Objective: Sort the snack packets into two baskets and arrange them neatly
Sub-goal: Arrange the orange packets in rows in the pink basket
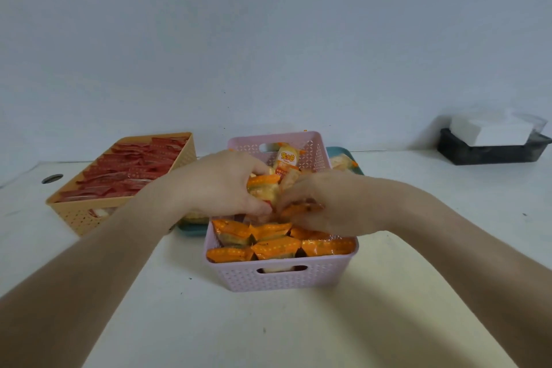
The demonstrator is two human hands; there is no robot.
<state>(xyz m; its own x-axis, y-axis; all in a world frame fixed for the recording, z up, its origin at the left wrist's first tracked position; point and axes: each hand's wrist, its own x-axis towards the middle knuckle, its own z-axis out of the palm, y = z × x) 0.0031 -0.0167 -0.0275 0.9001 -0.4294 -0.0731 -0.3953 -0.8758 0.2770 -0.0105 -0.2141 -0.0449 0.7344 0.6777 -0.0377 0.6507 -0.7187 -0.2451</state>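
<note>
A pink basket (280,278) stands at the middle of the table, with rows of orange snack packets (277,243) packed upright along its near side. Over its middle, my left hand (221,185) is closed on a bunch of orange packets (264,188). My right hand (316,200) meets it from the right, fingers curled on an orange packet (294,209) among those in the basket. One yellow-orange packet (287,160) stands tilted against the basket's far wall. To the left, an orange basket (77,215) holds several red packets (131,170) laid in overlapping rows.
A teal tray (357,166) lies under and behind the pink basket, with a pale packet on its right end. A black tray with a white box (490,140) sits at the far right against the wall. A round hole (52,178) is in the table at far left.
</note>
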